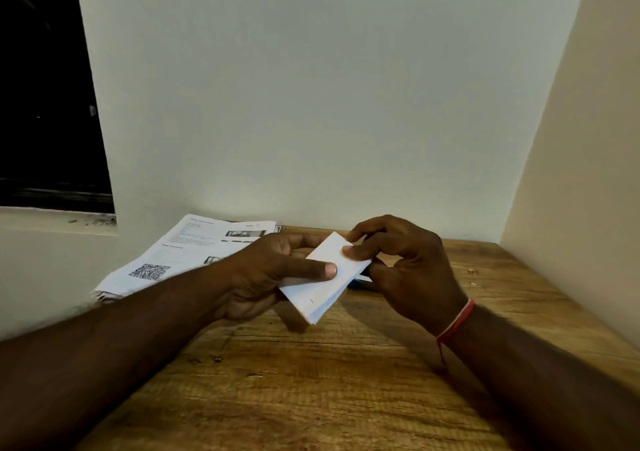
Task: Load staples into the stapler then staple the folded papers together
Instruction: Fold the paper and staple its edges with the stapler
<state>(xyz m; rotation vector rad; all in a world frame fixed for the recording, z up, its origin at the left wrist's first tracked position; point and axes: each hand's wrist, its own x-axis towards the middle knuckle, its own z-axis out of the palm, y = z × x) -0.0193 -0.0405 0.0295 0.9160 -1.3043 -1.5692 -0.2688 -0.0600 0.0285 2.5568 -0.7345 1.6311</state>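
Both hands hold folded white papers above wooden table. Left hand thumb on top, right hand pinches far corner. Dark object partly hidden beneath. Printed sheets lie left, by wall.

- Folded papers: white paper, matt, smooth.
- Table: grained wood, matt.
- Printed sheets, ten o'clock: matt paper.
- Wrist band: red thread.

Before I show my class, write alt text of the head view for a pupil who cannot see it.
Two hands hold a folded wad of white papers above a wooden table, the left hand gripping its left side, the right hand pinching its far corner. Printed sheets lie at the back left.
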